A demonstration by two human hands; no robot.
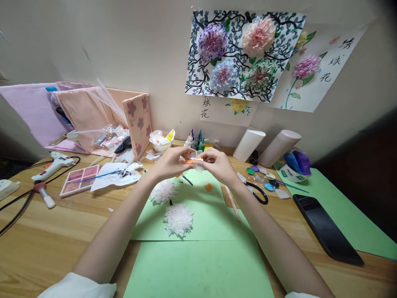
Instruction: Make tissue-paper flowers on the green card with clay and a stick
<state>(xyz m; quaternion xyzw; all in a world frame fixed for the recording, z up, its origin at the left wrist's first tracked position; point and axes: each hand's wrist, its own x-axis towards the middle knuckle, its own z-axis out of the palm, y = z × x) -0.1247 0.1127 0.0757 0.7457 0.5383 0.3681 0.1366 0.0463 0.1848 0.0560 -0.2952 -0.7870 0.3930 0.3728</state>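
Observation:
My left hand point(174, 161) and my right hand point(219, 164) meet above the green paper point(204, 256), fingers pinched. Between them is a small piece, partly clear and partly orange point(197, 159); fingers hide much of it, so its kind is unclear. Below my hands, a small orange bit point(208, 186) lies on the paper. Two white fringed paper flowers rest to the left: the nearer flower point(178, 219) and the farther flower point(163, 191), which my left forearm partly overlaps.
A glue gun point(57, 165), a pink palette point(79, 181) and stained white paper point(114, 177) occupy the left side. To the right are black-handled scissors point(258, 193) and a black phone point(325, 227). Paint bottles point(201, 145) and a white bowl point(161, 144) stand by the wall.

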